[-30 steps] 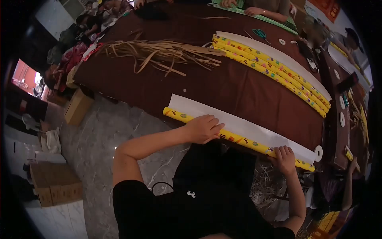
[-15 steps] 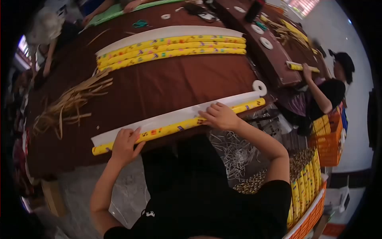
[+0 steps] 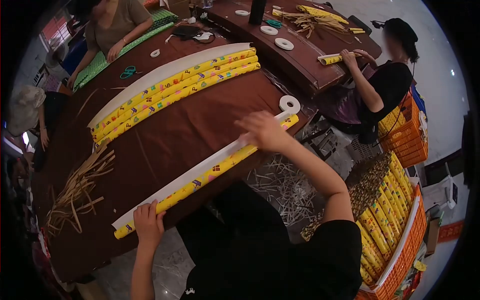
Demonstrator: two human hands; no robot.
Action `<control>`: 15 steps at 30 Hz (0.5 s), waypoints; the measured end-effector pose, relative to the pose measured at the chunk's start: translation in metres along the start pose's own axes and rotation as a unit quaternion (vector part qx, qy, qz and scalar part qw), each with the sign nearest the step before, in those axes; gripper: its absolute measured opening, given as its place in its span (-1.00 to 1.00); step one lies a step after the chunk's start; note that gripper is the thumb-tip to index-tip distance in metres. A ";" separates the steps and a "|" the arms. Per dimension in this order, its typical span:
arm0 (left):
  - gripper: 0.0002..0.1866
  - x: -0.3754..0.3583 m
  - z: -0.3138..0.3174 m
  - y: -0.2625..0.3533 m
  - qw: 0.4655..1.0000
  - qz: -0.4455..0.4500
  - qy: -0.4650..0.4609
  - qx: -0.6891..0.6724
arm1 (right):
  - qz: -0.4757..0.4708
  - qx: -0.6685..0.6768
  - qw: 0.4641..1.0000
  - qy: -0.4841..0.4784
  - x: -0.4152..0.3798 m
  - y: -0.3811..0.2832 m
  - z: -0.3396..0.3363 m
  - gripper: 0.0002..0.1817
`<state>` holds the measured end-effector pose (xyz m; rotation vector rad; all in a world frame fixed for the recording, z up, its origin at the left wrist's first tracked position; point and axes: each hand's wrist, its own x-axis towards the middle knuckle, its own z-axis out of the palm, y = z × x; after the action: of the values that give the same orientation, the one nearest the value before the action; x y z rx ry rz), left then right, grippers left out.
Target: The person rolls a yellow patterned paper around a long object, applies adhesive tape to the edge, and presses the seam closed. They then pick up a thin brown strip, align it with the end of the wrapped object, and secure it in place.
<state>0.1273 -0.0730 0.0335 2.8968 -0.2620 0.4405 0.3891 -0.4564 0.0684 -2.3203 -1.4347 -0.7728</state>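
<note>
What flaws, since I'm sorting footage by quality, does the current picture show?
Head view: motion blur on the right hand, while the left hand looks fairly sharp; wide-lens distortion bows the stacked yellow rolls; black corners; dim light overall.

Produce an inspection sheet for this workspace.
Surface: brown cloth, lightly creased.
Job's things: patterned yellow roll along the near edge, white sheet along its far side; three similar rolls side by side beyond.
Clutter: tan strips, teal-handled scissors, white ring; pale shreds on the floor.
Hands: left hand at the roll's left end; right hand blurred near its right end, contact unclear.
Cables: none identifiable.
Surroundings: co-workers nearby; orange crate of yellow rolls at right.
</note>
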 end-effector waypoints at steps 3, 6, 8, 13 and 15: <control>-0.60 0.000 0.002 0.004 0.999 -0.024 0.001 -0.027 | 0.256 -0.121 0.957 -0.068 -0.051 0.080 -0.031 -0.71; -0.61 0.000 0.004 -0.001 0.999 -0.015 0.010 -0.036 | 0.323 -0.085 0.926 -0.176 -0.095 0.117 -0.045 -0.60; -0.61 -0.001 0.005 -0.003 0.999 -0.009 0.016 -0.038 | 0.274 -0.013 0.955 -0.114 -0.116 0.136 -0.034 -0.63; -0.64 -0.001 0.004 0.000 0.999 -0.016 0.009 -0.041 | 0.265 -0.042 0.944 -0.191 -0.099 0.129 -0.050 -0.64; -0.65 -0.009 0.004 0.002 0.999 -0.019 0.009 -0.038 | 0.257 -0.014 0.946 -0.197 -0.102 0.135 -0.051 -0.63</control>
<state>0.1201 -0.0747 0.0270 2.8163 -0.2155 0.4405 0.4587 -0.6177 0.0533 -2.7984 -0.8597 -0.1851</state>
